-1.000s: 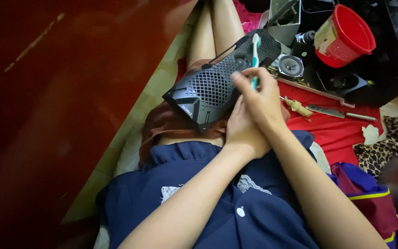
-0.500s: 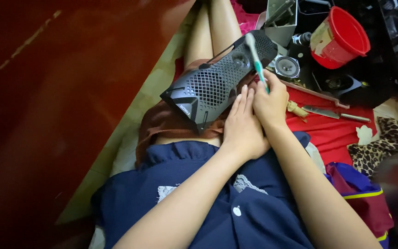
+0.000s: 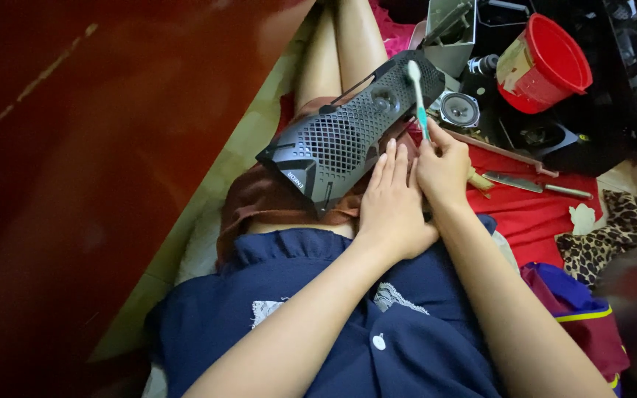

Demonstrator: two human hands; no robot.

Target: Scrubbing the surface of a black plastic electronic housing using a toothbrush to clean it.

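Observation:
A long black speaker housing (image 3: 348, 133) with a perforated grille lies across my lap. My left hand (image 3: 390, 203) rests flat against its near edge with the fingers together, steadying it. My right hand (image 3: 444, 166) grips a teal and white toothbrush (image 3: 418, 99) by the handle. The brush stands nearly upright, its white head raised over the housing's far end. The two hands touch side by side.
A red bucket (image 3: 543, 63) tilts among black casing parts at the upper right. A round loose speaker driver (image 3: 458, 109) lies beside it. A knife (image 3: 536, 186) lies on red cloth (image 3: 532, 221). A dark red floor (image 3: 90, 162) fills the left.
The toothbrush has swung from lying along the grille to standing nearly upright over the housing's far end. The view has shifted slightly.

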